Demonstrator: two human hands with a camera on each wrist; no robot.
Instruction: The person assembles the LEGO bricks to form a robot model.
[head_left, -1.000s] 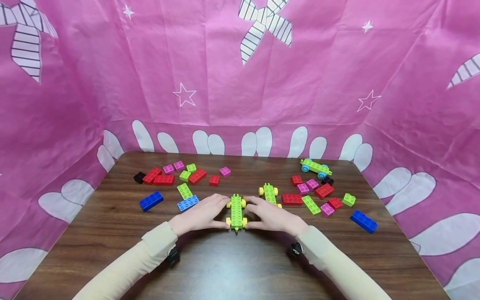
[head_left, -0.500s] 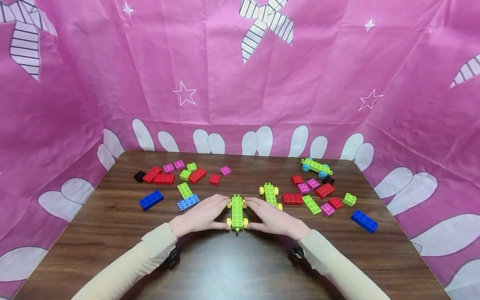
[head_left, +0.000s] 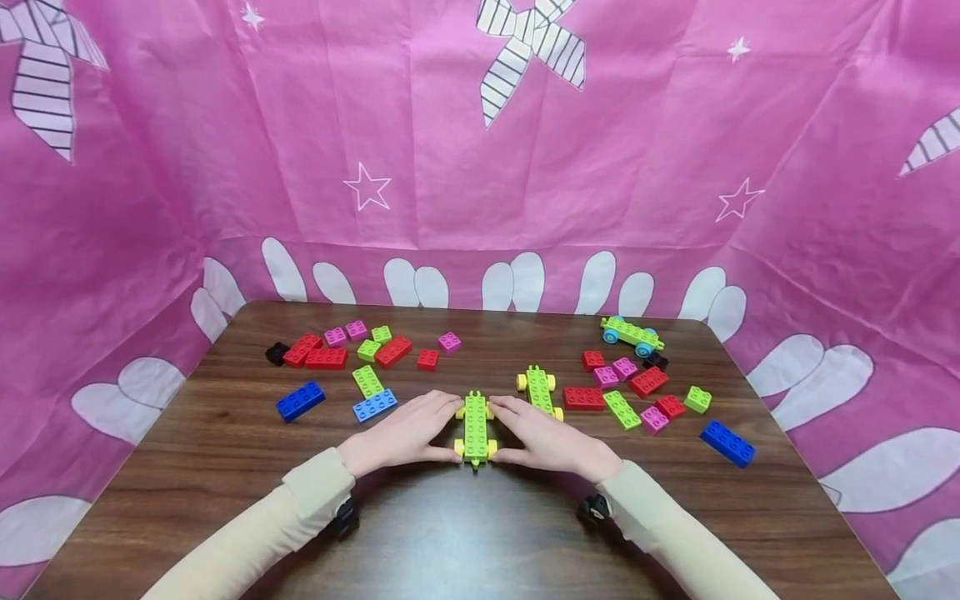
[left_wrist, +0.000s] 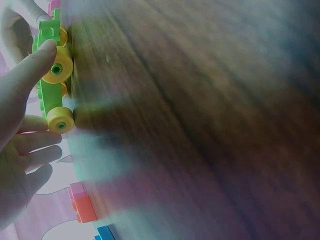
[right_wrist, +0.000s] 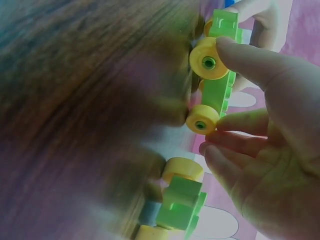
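Note:
A lime-green toy car base (head_left: pixel 476 429) with yellow wheels stands upright between the two hands, its studs facing up. My left hand (head_left: pixel 408 432) holds its left side, the thumb on the near wheel (left_wrist: pixel 57 66) and the fingertips by the far wheel (left_wrist: pixel 60 120). From the right, my right hand (head_left: pixel 551 437) holds the opposite side, its thumb against the near wheel (right_wrist: pixel 209 59) and its forefinger touching the far one. Just beyond the right hand is a second green car base (head_left: pixel 538 387) with yellow wheels, partly hidden by the fingers in the head view.
Left of centre lie red, pink, green and black bricks, with a dark blue brick (head_left: pixel 301 402) and a light blue brick (head_left: pixel 375 406). On the right are similar bricks, another blue brick (head_left: pixel 727 442) and a car base (head_left: pixel 632 334) with blue wheels. Pink cloth surrounds the wooden table (head_left: pixel 465 542).
The right hand's fingers, more bent a second ago, now lie straighter along the car base. Both hands stay at its sides; the loose bricks have not moved.

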